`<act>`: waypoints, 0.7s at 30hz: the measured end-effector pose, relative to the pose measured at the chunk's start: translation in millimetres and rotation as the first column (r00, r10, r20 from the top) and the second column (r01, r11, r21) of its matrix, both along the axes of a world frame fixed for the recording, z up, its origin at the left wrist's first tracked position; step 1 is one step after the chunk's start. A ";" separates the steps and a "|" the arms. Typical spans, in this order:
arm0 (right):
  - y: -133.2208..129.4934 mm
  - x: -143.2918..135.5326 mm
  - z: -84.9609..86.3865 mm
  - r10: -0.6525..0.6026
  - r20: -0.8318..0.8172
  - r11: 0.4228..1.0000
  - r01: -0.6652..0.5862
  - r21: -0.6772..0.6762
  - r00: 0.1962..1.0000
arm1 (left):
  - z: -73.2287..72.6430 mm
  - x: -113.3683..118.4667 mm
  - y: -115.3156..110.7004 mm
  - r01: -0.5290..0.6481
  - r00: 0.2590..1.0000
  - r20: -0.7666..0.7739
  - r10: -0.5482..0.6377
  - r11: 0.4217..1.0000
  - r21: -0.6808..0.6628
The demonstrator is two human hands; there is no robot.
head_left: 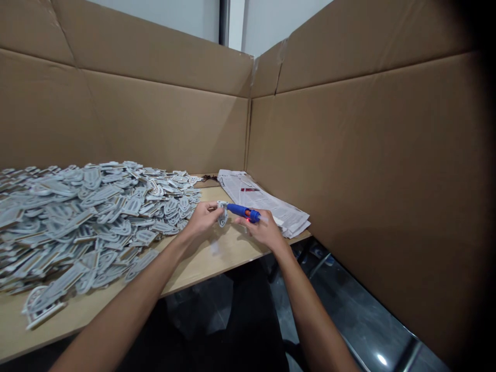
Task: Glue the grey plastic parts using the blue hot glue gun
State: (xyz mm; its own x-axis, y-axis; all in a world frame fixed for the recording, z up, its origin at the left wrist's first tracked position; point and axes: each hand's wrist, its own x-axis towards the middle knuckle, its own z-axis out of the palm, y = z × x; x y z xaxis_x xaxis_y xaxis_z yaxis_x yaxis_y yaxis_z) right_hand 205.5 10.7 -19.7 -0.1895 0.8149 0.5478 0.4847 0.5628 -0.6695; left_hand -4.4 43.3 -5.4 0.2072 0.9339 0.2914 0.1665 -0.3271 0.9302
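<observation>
My left hand [204, 217] pinches a small grey-white flat piece [222, 214] above the wooden table [232, 253]. Closed around a blue glue gun [242, 211] is my right hand [265, 228]; a red light glows on the tool. The tool's tip points left and meets or nearly meets the piece; exact contact is too small to tell. A large heap of similar grey-white pieces [104, 201] covers the left part of the table.
Printed paper sheets [267, 204] lie at the table's right, with a red pen [250, 189] on them. Black cable [209, 178] lies at the back. Tall cardboard walls [163, 119] stand behind and to the right. The table's front edge runs below my hands.
</observation>
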 end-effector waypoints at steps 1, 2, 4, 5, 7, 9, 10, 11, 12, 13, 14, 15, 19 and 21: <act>0.1 0.0 0.0 -0.004 -0.002 1.000 0.004 0.003 1.000 | -0.2 0.3 0.1 0.000 1.000 0.002 0.000 1.000 -0.003; -0.1 -0.1 0.3 -0.006 -0.004 1.000 0.006 0.007 1.000 | -0.3 0.6 0.2 0.002 1.000 0.006 -0.002 1.000 -0.006; -1.7 -0.5 2.5 -0.003 -0.002 1.000 0.003 0.016 1.000 | -0.3 1.0 0.5 0.010 1.000 0.014 -0.010 1.000 -0.014; -3.0 -0.9 4.1 0.002 0.002 1.000 -0.002 0.020 1.000 | -0.2 1.1 0.7 0.012 1.000 0.016 -0.012 1.000 -0.018; -6.2 -1.7 7.9 0.020 0.021 1.000 -0.021 0.020 1.000 | 0.1 1.1 1.2 0.015 1.000 0.017 -0.014 1.000 -0.026; -9.2 -2.7 11.4 0.040 0.044 0.999 -0.041 0.019 0.998 | 0.1 0.9 2.0 0.016 1.000 0.016 -0.015 0.999 -0.029; -10.3 -3.1 12.6 0.048 0.054 0.999 -0.049 0.019 0.997 | 0.1 0.7 2.3 0.014 1.000 0.014 -0.014 1.000 -0.028; -11.1 -3.4 13.5 0.053 0.061 0.998 -0.054 0.020 0.997 | 0.0 0.6 2.6 0.013 1.000 0.010 -0.013 1.000 -0.027; -11.5 -3.7 14.0 0.053 0.065 0.998 -0.054 0.023 0.997 | -0.1 0.5 2.7 0.013 1.000 0.005 -0.012 1.000 -0.024; -11.5 -3.9 14.1 0.052 0.068 0.998 -0.053 0.025 0.996 | 0.0 0.5 2.5 0.012 1.000 -0.001 -0.012 1.000 -0.022; -11.4 -4.0 13.9 0.049 0.071 0.998 -0.051 0.029 0.996 | 0.2 0.6 2.2 0.010 1.000 -0.006 -0.010 1.000 -0.019; -11.1 -4.2 13.6 0.045 0.076 0.998 -0.048 0.032 0.996 | 0.6 0.8 1.6 0.009 1.000 -0.007 -0.009 1.000 -0.015; -11.1 -6.1 12.7 0.016 0.116 0.998 -0.023 0.055 0.993 | 3.3 1.3 -1.9 0.005 1.000 -0.003 -0.005 1.000 0.003; -12.7 -8.0 13.1 -0.001 0.146 0.998 -0.008 0.066 0.989 | 4.5 0.4 -3.2 0.005 1.000 -0.016 -0.005 1.000 0.011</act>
